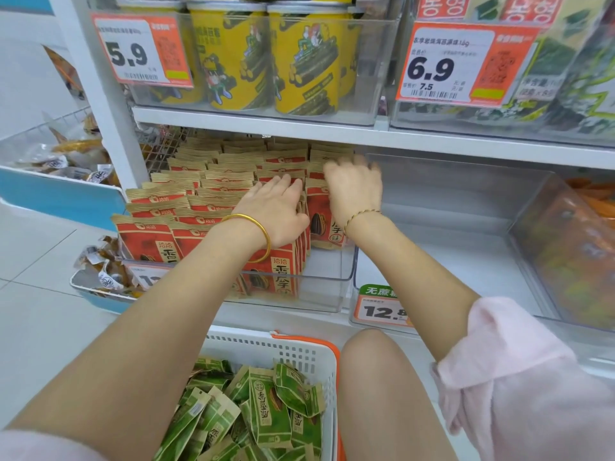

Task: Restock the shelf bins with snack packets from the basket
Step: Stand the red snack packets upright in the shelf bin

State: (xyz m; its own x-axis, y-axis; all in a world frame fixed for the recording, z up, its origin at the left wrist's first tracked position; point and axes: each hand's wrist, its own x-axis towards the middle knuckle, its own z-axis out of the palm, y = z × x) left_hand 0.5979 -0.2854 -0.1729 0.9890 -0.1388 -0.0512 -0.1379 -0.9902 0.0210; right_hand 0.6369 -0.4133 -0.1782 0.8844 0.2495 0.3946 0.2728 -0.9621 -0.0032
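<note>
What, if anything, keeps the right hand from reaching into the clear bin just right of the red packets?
Likely nothing, so yes. The right hand rests on the red packets directly beside that clear bin; only low bin walls lie between, and its top is open under the shelf.

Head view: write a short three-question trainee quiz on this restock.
1. True or false: the basket holds green packets.
2. The left hand and right hand touch what? A) red packets B) green packets C) the basket
3. Which wrist wears the gold bangle?
Key: 1 true; 2 A; 3 left.
</note>
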